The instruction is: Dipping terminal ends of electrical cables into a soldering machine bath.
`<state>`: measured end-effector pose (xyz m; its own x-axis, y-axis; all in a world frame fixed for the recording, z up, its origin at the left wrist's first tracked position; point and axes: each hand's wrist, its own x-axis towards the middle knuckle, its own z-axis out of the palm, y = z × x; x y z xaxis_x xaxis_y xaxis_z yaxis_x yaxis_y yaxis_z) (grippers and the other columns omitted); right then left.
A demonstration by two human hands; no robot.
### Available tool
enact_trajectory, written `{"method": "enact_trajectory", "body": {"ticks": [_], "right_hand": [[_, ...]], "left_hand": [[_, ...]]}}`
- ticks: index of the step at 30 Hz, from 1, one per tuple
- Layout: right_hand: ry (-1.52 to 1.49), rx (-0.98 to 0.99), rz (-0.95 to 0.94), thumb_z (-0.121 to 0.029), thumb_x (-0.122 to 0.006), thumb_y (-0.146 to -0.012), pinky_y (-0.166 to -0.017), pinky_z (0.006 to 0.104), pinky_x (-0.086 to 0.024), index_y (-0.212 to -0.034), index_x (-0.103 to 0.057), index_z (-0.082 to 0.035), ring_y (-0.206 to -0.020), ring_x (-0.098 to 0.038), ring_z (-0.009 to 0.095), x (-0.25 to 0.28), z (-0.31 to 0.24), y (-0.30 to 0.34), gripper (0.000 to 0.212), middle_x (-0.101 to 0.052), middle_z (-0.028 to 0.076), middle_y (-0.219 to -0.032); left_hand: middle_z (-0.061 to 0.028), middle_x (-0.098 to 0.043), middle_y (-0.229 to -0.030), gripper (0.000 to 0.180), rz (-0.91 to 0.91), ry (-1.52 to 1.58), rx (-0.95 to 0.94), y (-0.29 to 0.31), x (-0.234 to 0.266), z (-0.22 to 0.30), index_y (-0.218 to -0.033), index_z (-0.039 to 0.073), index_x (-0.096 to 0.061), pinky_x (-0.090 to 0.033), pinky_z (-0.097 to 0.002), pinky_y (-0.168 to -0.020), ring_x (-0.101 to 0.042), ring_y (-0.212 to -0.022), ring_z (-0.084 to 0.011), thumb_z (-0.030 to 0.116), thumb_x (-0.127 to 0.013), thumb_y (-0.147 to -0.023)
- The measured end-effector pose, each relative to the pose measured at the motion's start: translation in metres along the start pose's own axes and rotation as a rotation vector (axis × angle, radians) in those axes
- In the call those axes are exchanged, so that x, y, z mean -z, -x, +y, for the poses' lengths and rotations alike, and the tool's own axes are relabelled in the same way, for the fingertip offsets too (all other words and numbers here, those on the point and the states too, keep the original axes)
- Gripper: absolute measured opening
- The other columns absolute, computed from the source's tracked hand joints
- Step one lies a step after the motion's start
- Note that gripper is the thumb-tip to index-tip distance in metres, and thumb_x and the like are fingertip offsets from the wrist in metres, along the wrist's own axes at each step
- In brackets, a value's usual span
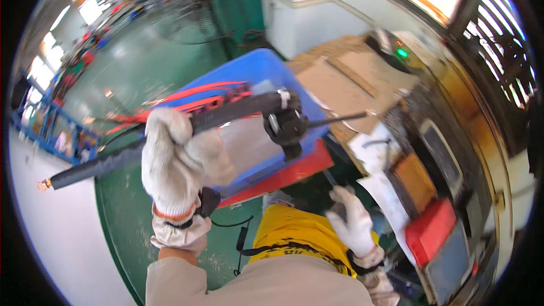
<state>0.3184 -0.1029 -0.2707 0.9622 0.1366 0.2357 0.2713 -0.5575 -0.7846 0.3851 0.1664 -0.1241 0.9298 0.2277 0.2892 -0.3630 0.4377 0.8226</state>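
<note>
My left hand [180,156], in a white knit glove, is wrapped round a thick black cable [235,110] held above a blue bin. A bare copper end [43,185] shows at the cable's left tip. On its right end sits a bulky black joint [286,126], from which a thinner black branch [340,118] sticks out to the right. Low on the right, my gloved right hand [352,221] is curled around a dark-handled tool with a thin shaft [330,177]. Motion blur hides what kind of tool it is.
Red cables [198,89] lie across the blue bin [258,62], above a red board [283,177]. At right, a cluttered bench carries cardboard [354,82], a device with a green-lit display [401,52] and a red box [430,231]. A fan [195,22] stands beyond the bin.
</note>
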Motion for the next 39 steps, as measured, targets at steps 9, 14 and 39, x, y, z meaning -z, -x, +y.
{"method": "enact_trajectory", "body": {"ticks": [9,14,39], "right_hand": [[-0.774,-0.496,0.814,-0.008,-0.071,-0.070,-0.081,0.0353,-0.049,-0.127,-0.039,-0.005,-0.093,-0.057,0.021,0.020,0.012,0.032,0.065,-0.055,0.008,-0.107],[-0.417,-0.249,1.163,-0.005,-0.054,-0.081,-0.053,0.0181,-0.038,-0.123,-0.038,-0.011,-0.062,-0.045,0.006,0.062,0.056,0.066,0.046,-0.052,-0.001,-0.090],[-0.588,-0.360,0.949,-0.052,-0.056,-0.082,-0.066,0.0350,-0.052,-0.105,-0.049,-0.004,-0.077,-0.060,0.021,0.066,0.098,0.152,0.054,-0.058,0.009,-0.087]], "left_hand": [[-0.0174,-0.064,-0.088,0.031,-0.392,0.503,0.916,0.050,-0.090,-0.122,-0.088,0.011,-0.043,-0.057,-0.0407,-0.056,-0.066,-0.068,-0.0285,0.039,-0.034,-0.097],[-0.0174,-0.061,-0.103,0.029,-0.537,0.548,0.881,0.071,-0.131,-0.156,-0.116,0.004,-0.044,-0.054,-0.0417,-0.080,-0.064,-0.091,-0.0265,0.025,-0.040,-0.097],[0.0047,-0.043,-0.061,0.033,-0.814,-0.083,1.269,0.083,-0.150,-0.248,-0.082,0.011,-0.050,-0.027,-0.0181,-0.041,-0.036,-0.047,-0.0036,0.040,-0.041,-0.096]]}}
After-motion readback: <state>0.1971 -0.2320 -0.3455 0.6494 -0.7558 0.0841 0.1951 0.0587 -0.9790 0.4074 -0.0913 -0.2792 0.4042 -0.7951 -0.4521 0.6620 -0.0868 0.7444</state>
